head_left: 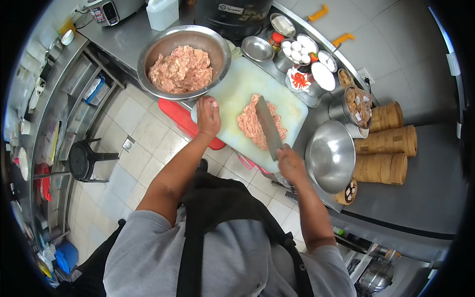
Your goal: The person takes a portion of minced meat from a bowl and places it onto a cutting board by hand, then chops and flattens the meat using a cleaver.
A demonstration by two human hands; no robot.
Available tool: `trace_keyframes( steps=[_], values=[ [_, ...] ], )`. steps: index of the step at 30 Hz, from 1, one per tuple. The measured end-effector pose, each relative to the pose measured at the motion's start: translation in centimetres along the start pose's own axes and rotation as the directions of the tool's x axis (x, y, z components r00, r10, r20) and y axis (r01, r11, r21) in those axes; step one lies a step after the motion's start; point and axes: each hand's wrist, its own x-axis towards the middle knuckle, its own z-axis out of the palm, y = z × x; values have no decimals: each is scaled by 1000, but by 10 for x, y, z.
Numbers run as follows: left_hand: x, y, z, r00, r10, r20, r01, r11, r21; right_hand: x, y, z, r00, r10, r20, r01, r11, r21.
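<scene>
My right hand [291,164] is wrapped round the handle of a cleaver [268,126], whose broad blade lies across a flattened heap of minced meat [251,123]. Under the meat is a pale cutting board [230,83]. My left hand [209,116] rests at the board's left edge, just below a large steel bowl [143,74]; its fingers look curled, and whether they hold anything is hidden. More minced meat [180,69] fills much of that bowl.
An empty steel bowl [330,157] stands right of the board, beside bamboo steamers [386,142]. Behind the board are a small steel dish [257,48], eggs [296,49] and a large black pot [232,20]. A black stool [83,161] stands on the floor at left.
</scene>
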Motion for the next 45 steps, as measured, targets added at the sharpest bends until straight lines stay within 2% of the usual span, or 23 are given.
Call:
trace_keyframes(
  steps=[3, 4, 7, 8, 11, 12, 15, 16, 19, 20, 23, 26, 29, 30, 32, 33, 36, 39, 40, 43, 44, 45],
  values=[
    [-1, 1, 0, 1000, -2, -7, 2, 1000, 8, -5, -38, -49, 990, 140, 31, -139, 989, -43],
    [1, 2, 1, 1000, 3, -7, -3, 1000, 16, -4, -45, -45, 978, 204, -50, -206, 977, -48],
    [-2, 3, 1, 1000, -12, 18, 12, 1000, 26, 11, -18, 6, 974, 220, -53, -223, 973, -61],
    [1, 3, 0, 1000, -19, 22, 19, 999, 30, 14, -4, 10, 972, 208, 106, -194, 972, -135],
    [1, 1, 0, 1000, 0, -1, 0, 1000, -11, 2, -29, -47, 986, 136, 98, -124, 985, -119],
    [-1, 1, -1, 1000, 7, 7, -7, 1000, 5, -4, -44, -57, 990, 142, 3, -141, 987, -81],
    [0, 4, 1, 1000, 14, 16, -15, 1000, 22, 2, -25, -9, 962, 150, -230, -140, 988, 57],
    [0, 3, 1, 1000, 9, 24, -9, 1000, 12, 8, -23, 4, 970, 142, -196, -152, 988, -38],
    [3, 4, 0, 999, 10, 34, -10, 1000, 1, 9, -23, -23, 990, 113, 80, -105, 989, -104],
    [4, 3, 0, 1000, 2, 24, -2, 1000, 5, 6, -29, -36, 989, 114, 94, -106, 991, -86],
    [5, 7, -1, 1000, 20, 22, -20, 999, 26, 3, -54, -38, 968, 234, -94, -239, 970, -43],
    [5, 4, -1, 999, 33, 36, -35, 998, 58, 21, -8, 9, 986, 152, 61, -144, 982, -118],
    [1, -3, -4, 999, -36, 6, 36, 983, -180, 10, -28, -37, 998, 58, -3, -58, 995, -86],
    [0, 1, -11, 991, -135, 13, 132, 941, -311, 6, -31, -45, 999, 48, -6, -49, 997, -52],
    [3, 13, -17, 950, -309, 52, 284, 782, -555, 6, -44, -37, 978, 160, -131, -168, 984, -56],
    [10, 11, -19, 953, -300, 33, 270, 795, -544, 8, -49, -32, 958, 216, -188, -230, 972, -52],
    [13, 9, -19, 951, -309, 13, 269, 807, -526, 25, -21, 0, 981, 187, 58, -175, 970, -168],
    [27, 5, -16, 944, -329, 10, 283, 797, -534, 23, -22, -26, 991, 133, 4, -130, 975, -179],
    [32, 0, -17, 943, -331, 27, 295, 797, -527, 17, -39, -39, 984, 173, -31, -176, 979, -107],
    [38, -8, -17, 949, -307, 68, 294, 790, -539, 13, -35, -17, 947, 229, -226, -240, 970, -23],
    [39, -11, -19, 953, -291, 84, 288, 786, -546, 17, -10, 7, 965, 145, -218, -150, 989, -4],
    [38, -12, -21, 952, -295, 76, 293, 818, -495, 18, -12, 6, 982, 141, -128, -149, 987, -56]
  ],
)
